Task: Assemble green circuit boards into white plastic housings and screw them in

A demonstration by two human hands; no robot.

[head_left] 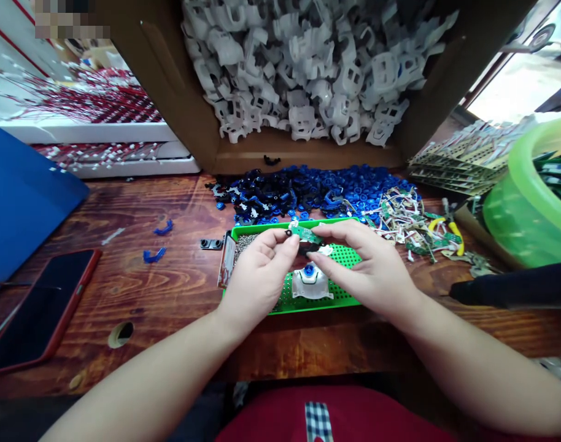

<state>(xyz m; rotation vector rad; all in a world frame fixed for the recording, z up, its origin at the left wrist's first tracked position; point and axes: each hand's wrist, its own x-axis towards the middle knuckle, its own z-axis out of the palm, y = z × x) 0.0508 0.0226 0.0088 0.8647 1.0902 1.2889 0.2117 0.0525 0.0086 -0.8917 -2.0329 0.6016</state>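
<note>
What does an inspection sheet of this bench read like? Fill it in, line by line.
Surface: wooden table, scuffed, with a round hole near the front edge.
Job's things: small green circuit board pinched between both hands above the green tray; white housing with blue button resting on the tray.
Clutter: blue and black parts pile; wired boards heap; yellow-handled cutters; red-cased phone.
Grip: left hand and right hand both closed on the board.
Cables: thin wires in the wired boards heap.
Surroundings: cardboard box of white housings; green tub.
</note>
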